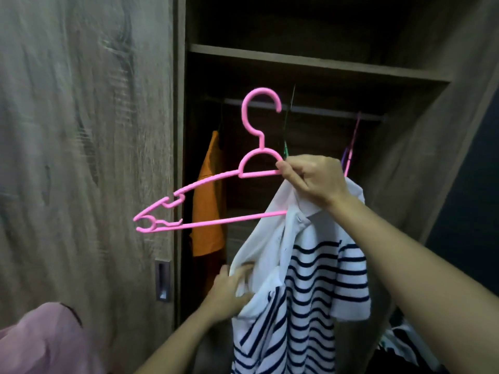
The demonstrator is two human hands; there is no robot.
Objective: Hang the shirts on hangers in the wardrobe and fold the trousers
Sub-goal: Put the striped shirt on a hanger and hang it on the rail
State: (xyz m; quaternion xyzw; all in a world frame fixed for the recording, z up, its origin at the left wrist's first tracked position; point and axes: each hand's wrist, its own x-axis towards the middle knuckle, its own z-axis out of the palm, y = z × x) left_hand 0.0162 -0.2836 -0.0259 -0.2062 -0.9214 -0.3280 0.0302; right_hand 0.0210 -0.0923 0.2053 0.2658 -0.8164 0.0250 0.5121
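My right hand (310,179) grips a pink plastic hanger (216,179) near its neck, in front of the open wardrobe. The hanger's right arm is hidden inside a white shirt with navy stripes (310,287), which hangs from that side; its left arm sticks out bare towards the wardrobe door. My left hand (229,290) grips the white fabric of the shirt lower down on its left side. The hanger's hook points up, just in front of the wardrobe rail (324,110).
An orange garment (209,201) hangs at the left of the rail. Green and purple hangers (349,147) hang further right. A shelf (310,63) runs above the rail. The wooden sliding door (86,157) stands to the left, with pink cloth (46,341) at the bottom left.
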